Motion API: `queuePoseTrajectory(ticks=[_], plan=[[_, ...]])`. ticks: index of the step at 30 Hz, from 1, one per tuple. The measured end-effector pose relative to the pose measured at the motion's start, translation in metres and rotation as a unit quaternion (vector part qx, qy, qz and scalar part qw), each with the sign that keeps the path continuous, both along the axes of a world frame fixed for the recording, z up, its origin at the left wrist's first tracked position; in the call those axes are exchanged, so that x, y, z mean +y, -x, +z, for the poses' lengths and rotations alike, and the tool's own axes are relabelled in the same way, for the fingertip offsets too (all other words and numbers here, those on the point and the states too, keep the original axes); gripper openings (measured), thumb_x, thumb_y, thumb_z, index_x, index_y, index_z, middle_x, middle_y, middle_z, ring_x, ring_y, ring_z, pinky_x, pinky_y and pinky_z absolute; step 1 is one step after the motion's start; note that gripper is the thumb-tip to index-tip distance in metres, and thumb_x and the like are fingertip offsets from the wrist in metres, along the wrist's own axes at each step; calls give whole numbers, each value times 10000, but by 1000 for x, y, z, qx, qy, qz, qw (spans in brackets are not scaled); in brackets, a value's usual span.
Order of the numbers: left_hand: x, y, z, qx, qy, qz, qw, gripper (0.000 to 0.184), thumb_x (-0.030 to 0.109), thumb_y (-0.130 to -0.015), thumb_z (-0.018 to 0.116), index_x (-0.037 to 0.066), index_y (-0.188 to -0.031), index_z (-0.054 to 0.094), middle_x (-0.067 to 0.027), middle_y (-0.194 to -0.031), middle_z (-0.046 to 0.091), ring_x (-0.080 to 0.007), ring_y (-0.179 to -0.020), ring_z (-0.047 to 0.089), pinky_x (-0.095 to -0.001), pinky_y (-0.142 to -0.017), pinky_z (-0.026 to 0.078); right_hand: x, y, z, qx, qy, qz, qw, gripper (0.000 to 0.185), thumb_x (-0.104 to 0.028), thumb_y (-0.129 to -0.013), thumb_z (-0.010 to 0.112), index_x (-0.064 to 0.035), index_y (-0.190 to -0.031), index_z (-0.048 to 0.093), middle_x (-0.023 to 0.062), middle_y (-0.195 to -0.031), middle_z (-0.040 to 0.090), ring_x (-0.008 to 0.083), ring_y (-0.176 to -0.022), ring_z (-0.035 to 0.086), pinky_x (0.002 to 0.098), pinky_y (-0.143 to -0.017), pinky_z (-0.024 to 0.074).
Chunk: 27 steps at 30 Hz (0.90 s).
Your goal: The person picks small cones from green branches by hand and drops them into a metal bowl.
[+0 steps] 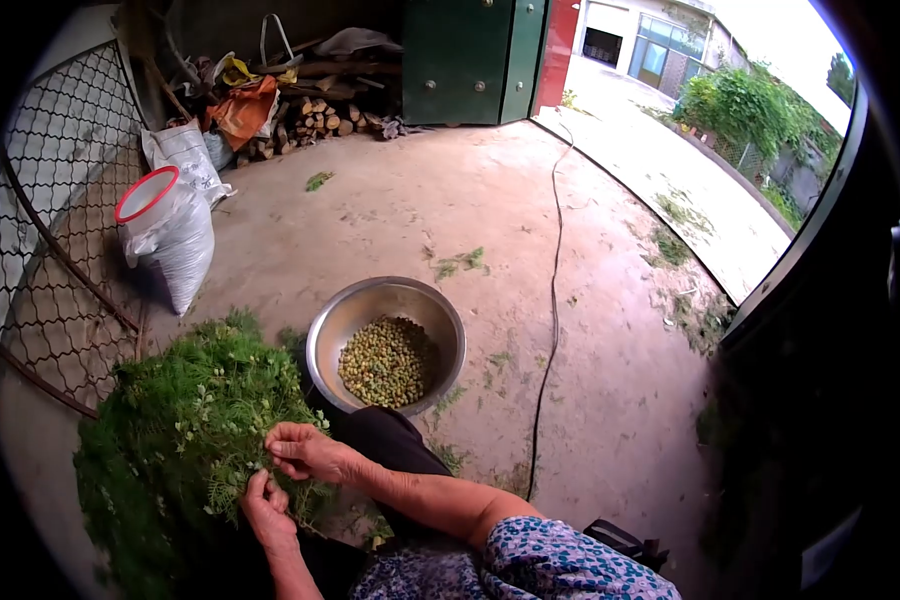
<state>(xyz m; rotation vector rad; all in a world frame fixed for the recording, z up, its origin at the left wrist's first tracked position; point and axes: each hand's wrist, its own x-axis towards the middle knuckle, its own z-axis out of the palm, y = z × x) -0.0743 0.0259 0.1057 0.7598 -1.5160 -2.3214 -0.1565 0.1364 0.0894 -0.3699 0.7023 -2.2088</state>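
A large heap of feathery green sprigs [190,430] with small pale round fruits lies at the lower left. Over its right edge, my right hand [310,452] is closed in a pinch among the sprig tips. Whatever sits between those fingertips is too small to make out. Just below it, my left hand [268,512] is curled shut at a leafy sprig [232,485], which it appears to grip. Beyond my knee stands a wide metal basin [450,335], partly filled with small greenish-yellow round fruits [385,360]. Neither hand touches the basin.
A white sack [178,250] with a red-rimmed mouth stands at the left, beside wire mesh [60,210]. Stacked firewood [320,118] lies behind. A black cable [555,300] runs across the concrete floor [370,210], and scattered green bits [460,262] lie on it.
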Motion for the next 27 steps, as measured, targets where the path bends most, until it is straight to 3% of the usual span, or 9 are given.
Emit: queuePoseTrajectory(ticks=[3, 7, 11, 16, 18, 20, 22, 25, 27], plan=[[-4, 1, -1, 6, -24, 5, 1000, 138, 155, -811, 522, 51, -719, 516, 28, -531, 360, -59, -395, 267, -213, -375, 190, 2, -2, -9, 5, -3, -39, 999, 122, -174, -885, 508, -69, -824, 495, -6, -632, 475, 76, -480, 402, 205, -395, 283], [-2, 6, 6, 15, -54, -3, 998, 166, 175, -830, 537, 15, -874, 547, 31, -575, 394, -49, -391, 269, -198, -364, 191, 6, -6, -16, -36, -24, -45, 998, 159, -207, -871, 536, -67, -799, 510, 2, -627, 504, 75, -464, 426, 197, -373, 294], [-10, 16, 16, 56, -112, -47, 991, 208, 216, -850, 540, 12, -888, 546, 32, -585, 392, -36, -380, 266, -184, -342, 188, 37, -4, 15, -47, 44, -30, 997, 136, -195, -857, 555, -60, -850, 546, 4, -686, 553, 68, -476, 464, 184, -374, 312], [-31, 15, 31, 110, -250, -126, 954, 187, 207, -850, 553, 21, -866, 542, 37, -539, 401, -46, -355, 266, -208, -336, 217, 78, 19, 37, -66, 52, -166, 982, 192, -208, -873, 524, -16, -883, 533, 37, -727, 531, 93, -518, 447, 188, -409, 344], [-27, 20, 48, 158, -188, -135, 960, 222, 304, -866, 518, 94, -800, 549, 56, -444, 323, -66, -326, 276, -220, -337, 270, 88, 32, 20, -111, 24, -190, 975, 201, -220, -870, 524, -20, -889, 537, 48, -751, 519, 115, -573, 470, 203, -436, 365], [-41, 22, 39, 220, -237, -158, 933, 205, 240, -845, 549, 37, -867, 540, 31, -548, 447, -42, -358, 351, -203, -344, 296, 92, 35, 18, -149, -54, -241, 957, 198, -212, -867, 528, -22, -920, 541, 59, -785, 523, 157, -659, 497, 252, -540, 415], [-52, 17, 46, 220, -253, -174, 926, 198, 237, -851, 538, 41, -875, 525, 22, -561, 452, -49, -363, 369, -210, -358, 330, 98, 50, -3, -146, -4, -221, 964, 198, -199, -870, 520, -14, -940, 536, 69, -800, 524, 172, -679, 500, 258, -563, 421], [-50, 26, 45, 383, -383, -253, 802, 174, 203, -857, 525, 37, -839, 478, -17, -599, 457, -70, -388, 398, -230, -353, 306, 105, 63, -14, -149, 4, -246, 958, 206, -187, -882, 493, 8, -941, 526, 88, -809, 519, 183, -695, 500, 264, -564, 422], [-54, 29, 44, 426, -369, -284, 776, 175, 196, -857, 522, 31, -831, 469, -24, -613, 455, -80, -393, 397, -228, -357, 300, 110, 72, -22, -167, -8, -268, 949, 221, -191, -885, 487, 17, -956, 516, 90, -814, 515, 193, -704, 496, 275, -580, 428]])
